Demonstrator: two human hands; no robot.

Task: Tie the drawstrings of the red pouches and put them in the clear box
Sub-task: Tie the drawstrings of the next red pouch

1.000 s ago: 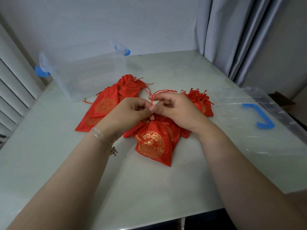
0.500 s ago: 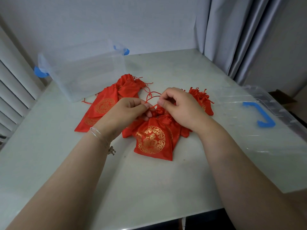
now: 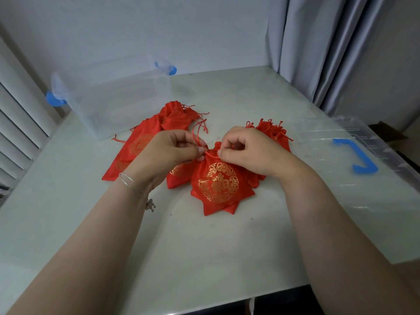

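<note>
A red pouch (image 3: 218, 185) with a gold round emblem lies at the table's middle, its neck gathered. My left hand (image 3: 170, 151) pinches the red drawstring (image 3: 196, 133) at the neck's left side; a loop of cord rises above its fingers. My right hand (image 3: 247, 148) pinches the cord at the neck's right side. More red pouches (image 3: 141, 142) lie in a heap behind my left hand, and another bunch (image 3: 272, 130) shows behind my right hand. The clear box (image 3: 118, 98) with blue latches stands at the back left, with nothing visible inside.
The box's clear lid (image 3: 341, 173) with a blue handle (image 3: 356, 155) lies on the table at the right. Grey curtains (image 3: 329, 46) hang at the back right, and white slats (image 3: 18, 123) run along the left edge. The pale table (image 3: 204, 246) reaches toward me.
Both hands have moved apart at the pouch's neck, drawing the cord sideways. The pouch has shifted slightly to the right and its neck is now drawn tighter.
</note>
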